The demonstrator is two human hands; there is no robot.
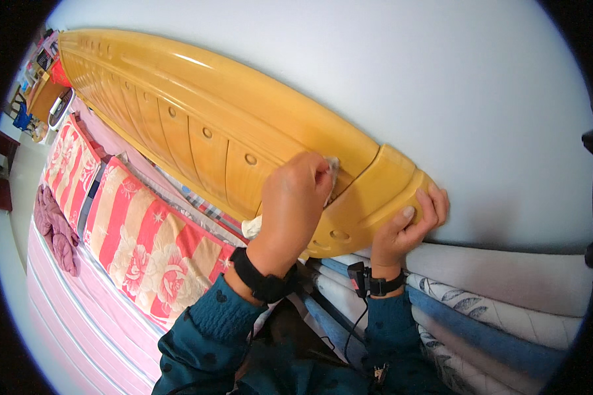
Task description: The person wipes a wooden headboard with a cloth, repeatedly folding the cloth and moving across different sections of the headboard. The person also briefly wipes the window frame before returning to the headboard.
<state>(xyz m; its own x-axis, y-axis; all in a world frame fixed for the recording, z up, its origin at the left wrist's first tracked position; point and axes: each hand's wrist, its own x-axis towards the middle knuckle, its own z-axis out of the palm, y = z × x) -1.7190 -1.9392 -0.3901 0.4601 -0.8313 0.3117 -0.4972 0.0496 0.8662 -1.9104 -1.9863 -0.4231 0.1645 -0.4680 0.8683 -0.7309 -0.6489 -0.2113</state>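
A glossy yellow wooden bed headboard (286,118), with carved grooves and small round recesses, runs diagonally from the upper left to the centre right. My left hand (296,192) is closed on a thin whitish cloth (332,173), which touches the headboard beside the seam near its end. A white bit of material (251,227) shows on the other side of this hand; whether it belongs to the same cloth cannot be told. My right hand (412,222) grips the rounded end of the headboard, thumb on its face and fingers over the edge. Both wrists wear black straps.
Pillows with red and cream stripes and flowers (148,237) lie on the pink striped bedding (94,316). A mauve garment (57,232) lies near them. Grey and blue leaf-patterned folded fabric (494,291) sits at the lower right, against the pale wall (425,89). A cluttered wooden desk (44,98) stands far left.
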